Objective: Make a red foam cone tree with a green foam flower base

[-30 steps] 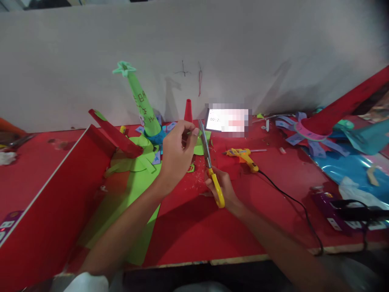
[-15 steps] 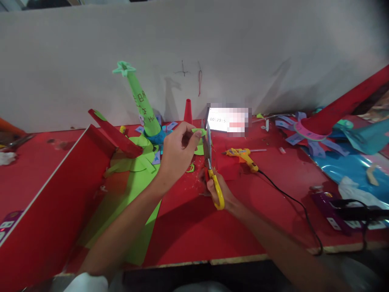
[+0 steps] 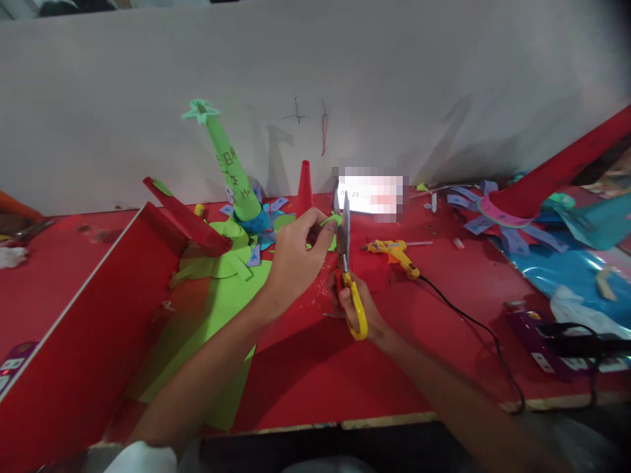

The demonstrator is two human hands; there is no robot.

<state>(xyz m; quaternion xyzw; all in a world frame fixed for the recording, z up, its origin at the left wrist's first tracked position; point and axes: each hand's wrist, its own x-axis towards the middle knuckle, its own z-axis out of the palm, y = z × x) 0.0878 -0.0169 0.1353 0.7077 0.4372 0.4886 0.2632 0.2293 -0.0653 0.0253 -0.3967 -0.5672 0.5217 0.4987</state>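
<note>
A small piece of green foam sheet (image 3: 335,221) is pinched between the thumb and fingers of my left hand (image 3: 302,253), above the middle of the red table. My right hand (image 3: 362,303) grips a pair of scissors (image 3: 359,315) with yellow handles. Their blades point away from me and stand slightly apart, right beside the green piece. Whether the blades touch it, I cannot tell. Behind my left hand rises a narrow red cone (image 3: 305,187). More green scraps lie on the table, partly hidden by that hand.
A yellow glue gun (image 3: 394,252) with a black cord lies to the right. At the left are a green sheet (image 3: 221,368), a red cone on green petals (image 3: 192,223), a green cone with a star (image 3: 231,164) and a red panel (image 3: 98,328). A lit phone (image 3: 369,195) leans at the back.
Both hands have shifted slightly to the right, the left one with the green piece. The scissors have moved along with my right hand, and their blades now look a little differently angled.
</note>
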